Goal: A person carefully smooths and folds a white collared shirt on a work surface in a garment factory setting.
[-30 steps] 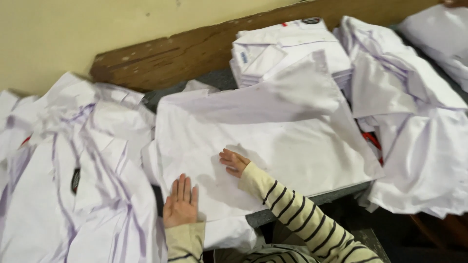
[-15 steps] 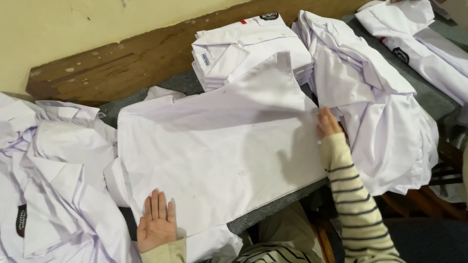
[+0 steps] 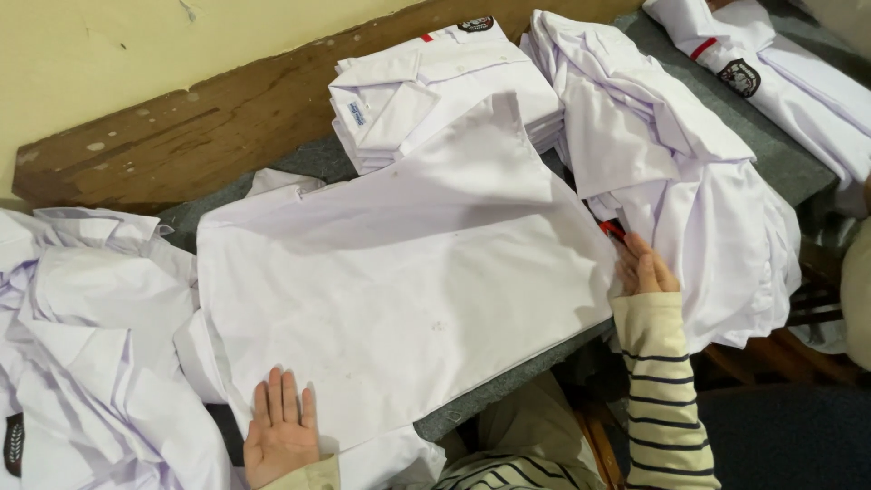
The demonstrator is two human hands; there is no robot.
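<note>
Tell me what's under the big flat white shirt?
Under the flat white shirt a grey table cover shows at the near edge, and its far tip lies on a stack of folded shirts. The left hand presses on it. Anything else beneath is covered.

White shirt (image 3: 408,272) lay spread flat, back up, across the grey tabletop (image 3: 490,404); fabric smooth, faintly marked, near edge overhanging slightly.
</note>
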